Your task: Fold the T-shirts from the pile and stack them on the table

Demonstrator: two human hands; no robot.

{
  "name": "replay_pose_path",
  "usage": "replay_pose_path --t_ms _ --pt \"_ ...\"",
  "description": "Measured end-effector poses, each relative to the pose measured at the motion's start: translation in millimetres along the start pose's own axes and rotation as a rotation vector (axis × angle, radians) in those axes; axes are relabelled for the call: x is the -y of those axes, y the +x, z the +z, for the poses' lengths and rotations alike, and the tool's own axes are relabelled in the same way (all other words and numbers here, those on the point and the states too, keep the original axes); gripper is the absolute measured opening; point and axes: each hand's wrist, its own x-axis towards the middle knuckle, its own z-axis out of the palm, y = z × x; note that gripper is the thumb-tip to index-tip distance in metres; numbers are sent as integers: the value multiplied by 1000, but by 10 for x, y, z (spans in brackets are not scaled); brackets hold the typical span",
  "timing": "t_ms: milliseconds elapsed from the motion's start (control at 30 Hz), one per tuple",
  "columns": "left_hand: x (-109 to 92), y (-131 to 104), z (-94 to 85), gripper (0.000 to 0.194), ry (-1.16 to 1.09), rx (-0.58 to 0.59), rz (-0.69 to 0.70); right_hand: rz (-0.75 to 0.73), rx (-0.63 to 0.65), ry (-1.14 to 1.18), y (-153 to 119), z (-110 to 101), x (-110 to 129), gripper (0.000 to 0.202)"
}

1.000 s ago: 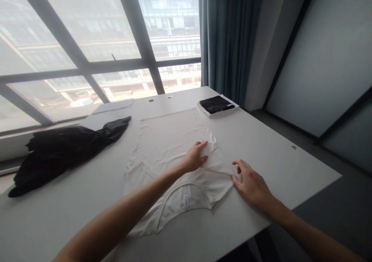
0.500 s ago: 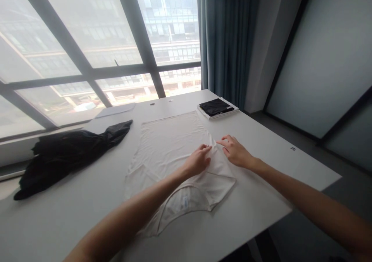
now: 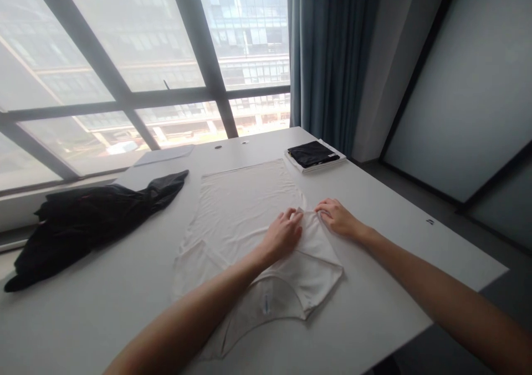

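Note:
A white T-shirt (image 3: 241,198) lies spread on the white table, its hem toward the window and its neckline toward me. Its right side is rumpled near my hands, and the right sleeve lies across the near part. My left hand (image 3: 285,231) rests on the shirt with curled fingers, closed on the fabric by the right side edge. Just to its right, my right hand (image 3: 336,216) pinches the shirt's edge between thumb and fingers. My left forearm covers part of the shirt's near left portion.
A crumpled black garment (image 3: 95,209) lies on the left of the table (image 3: 399,242). At the back right sits a stack of folded clothes, with a black one (image 3: 311,153) on top. A pale sheet (image 3: 164,154) lies by the window. A blue curtain (image 3: 328,59) hangs behind.
My right hand has closed from a loose, pointing pose onto the shirt's edge. The fabric between my hands is now drawn taut. The view has shifted slightly.

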Motion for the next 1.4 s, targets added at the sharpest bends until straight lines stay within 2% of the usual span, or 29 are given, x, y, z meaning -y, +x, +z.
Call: replay_pose_path --t_ms 133,267,333,433,567,633,733,867,933,1100,1267,1400 --pt "-72 -33 -10 44 113 -71 116 5 -6 -2 -7 -2 23 27" --pt "-61 -27 61 50 68 68 264 19 -56 -25 -23 42 59 30" --pt "-32 -31 102 59 68 136 263 30 -82 -73 -39 86 89 34" --pt "-3 -42 132 66 98 175 252 48 -61 -177 -66 141 146 42" --pt "-22 -49 120 70 122 164 229 102 5 -220 -75 126 208 51" --pt "-43 -47 108 70 118 143 229 117 -9 -196 -70 93 218 51" --pt "-60 -38 98 66 117 112 220 58 -3 -174 -72 65 199 52" --pt "-28 -33 117 69 146 138 185 -31 223 -223 -99 91 132 59" --pt "-3 -35 133 72 157 168 180 -34 283 -254 -109 98 108 65" --pt "7 -49 146 72 164 168 177 -32 183 -307 -115 54 151 68" --pt "0 -53 156 74 164 166 174 -98 323 -258 -177 76 190 70" --pt "-9 -42 124 72 154 137 189 -58 323 -215 -177 75 101 68"
